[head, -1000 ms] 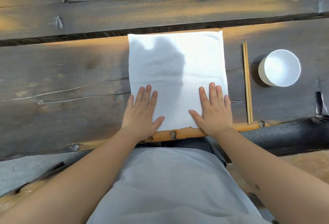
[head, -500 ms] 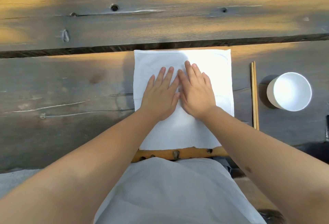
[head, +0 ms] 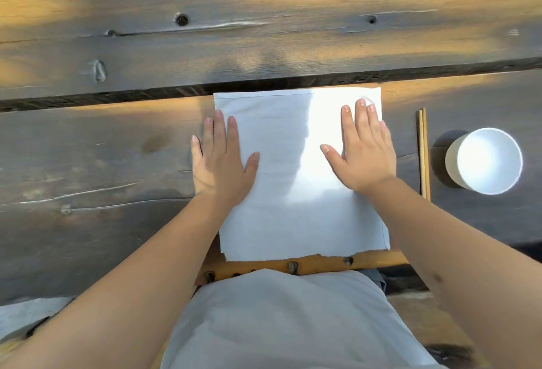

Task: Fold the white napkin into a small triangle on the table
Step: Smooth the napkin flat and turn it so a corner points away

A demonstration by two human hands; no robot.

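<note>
Dark, weathered wood planks make up the table (head: 88,148), with a deep gap running across it just beyond the napkin. To the right lie a pair of wooden chopsticks (head: 423,154), set lengthwise away from the person, and just beyond them stands a white cup (head: 487,160) seen from above, casting a shadow to its left. Both sit apart from the cloth and leave it clear.

The forearms cover part of the napkin's side edges, and the lower left corner is tucked under the left arm. A bright patch of sunlight washes out the weave near the middle right.

The white napkin (head: 293,181) lies flat and unfolded, a square spread at the table's near edge, its far edge touching the gap, its near edge slightly ragged. The left hand (head: 220,160) rests palm down across its left edge, fingers loose and spread, gripping nothing. The right hand (head: 362,148) presses flat near the far right corner, likewise splayed.
</note>
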